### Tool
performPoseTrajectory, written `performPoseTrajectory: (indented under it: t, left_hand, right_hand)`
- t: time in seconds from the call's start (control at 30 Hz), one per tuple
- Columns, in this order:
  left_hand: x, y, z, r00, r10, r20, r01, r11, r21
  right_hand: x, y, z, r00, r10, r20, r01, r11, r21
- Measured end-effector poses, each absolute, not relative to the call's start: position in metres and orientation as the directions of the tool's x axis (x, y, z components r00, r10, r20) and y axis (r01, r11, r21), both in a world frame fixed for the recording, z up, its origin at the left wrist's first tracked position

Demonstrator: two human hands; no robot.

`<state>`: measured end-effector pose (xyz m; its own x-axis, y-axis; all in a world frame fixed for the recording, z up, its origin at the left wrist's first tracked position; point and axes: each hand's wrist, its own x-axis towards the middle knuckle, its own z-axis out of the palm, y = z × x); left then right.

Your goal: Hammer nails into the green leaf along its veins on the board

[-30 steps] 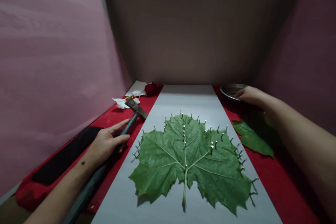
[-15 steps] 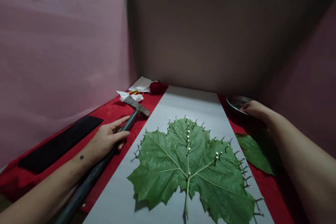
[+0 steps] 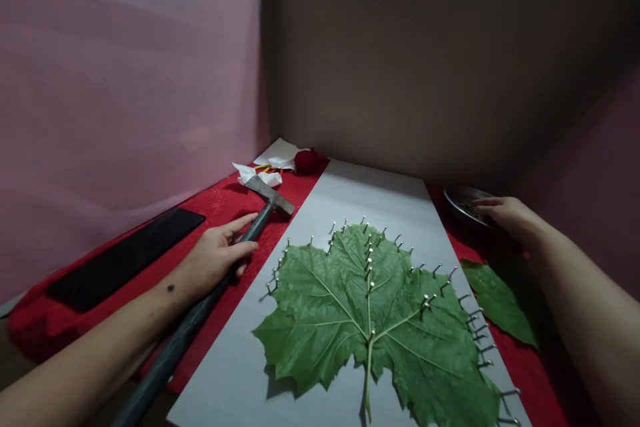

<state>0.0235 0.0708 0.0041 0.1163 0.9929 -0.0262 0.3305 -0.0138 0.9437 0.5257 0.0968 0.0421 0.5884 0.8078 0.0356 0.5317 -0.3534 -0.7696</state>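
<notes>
My left hand (image 3: 225,252) is wrapped round the dark handle of a hammer (image 3: 270,195), whose metal head points away from me over the red cloth. At the right, my right hand (image 3: 503,212) reaches into a round metal dish (image 3: 456,203) of small dark pieces; its fingertips are down in the dish, and what they pinch is too small to tell. Between my hands a big green leaf (image 3: 325,310) lies on a white board (image 3: 370,180). Nails (image 3: 370,260) stand along its upper and right edges and down its central vein.
A black flat object (image 3: 127,257) lies at the left. White crumpled tissue (image 3: 270,179), thin yellow and orange items and a dark red object (image 3: 306,160) are at the back left. Another green leaf (image 3: 500,300) lies under my right forearm. Pink sheets hang at both sides.
The whole view has shifted, so the things appear a little further right. My left hand keeps its hold on the hammer. My right hand is still at the dish, its fingers slightly more extended.
</notes>
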Motion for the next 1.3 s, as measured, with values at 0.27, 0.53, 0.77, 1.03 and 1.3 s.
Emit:
performPoseTrajectory:
  t: [0.27,0.53,0.77,1.03,1.3]
  left_hand:
    - [0.025,0.072,0.004,0.117,0.993,-0.023,0.33,-0.017,0.944]
    - [0.02,0.073,-0.001,0.116,0.993,-0.009,0.331,-0.03,0.943]
    - [0.022,0.072,0.001,0.13,0.992,-0.002,0.339,-0.043,0.94]
    - [0.024,0.071,0.002,0.11,0.994,-0.026,0.337,-0.012,0.942]
    - [0.024,0.071,0.002,0.108,0.994,-0.014,0.375,-0.028,0.927]
  right_hand:
    - [0.533,0.093,0.036,0.641,0.767,0.039,0.357,-0.253,-0.899]
    - [0.523,0.083,0.038,0.673,0.734,0.086,0.302,-0.166,-0.939]
    - [0.516,0.079,0.042,0.682,0.713,0.161,0.292,-0.064,-0.954]
    - [0.431,0.083,0.071,0.217,0.946,0.242,0.274,0.179,-0.945]
    - [0.324,0.07,0.069,-0.459,0.888,-0.026,0.68,0.333,-0.654]
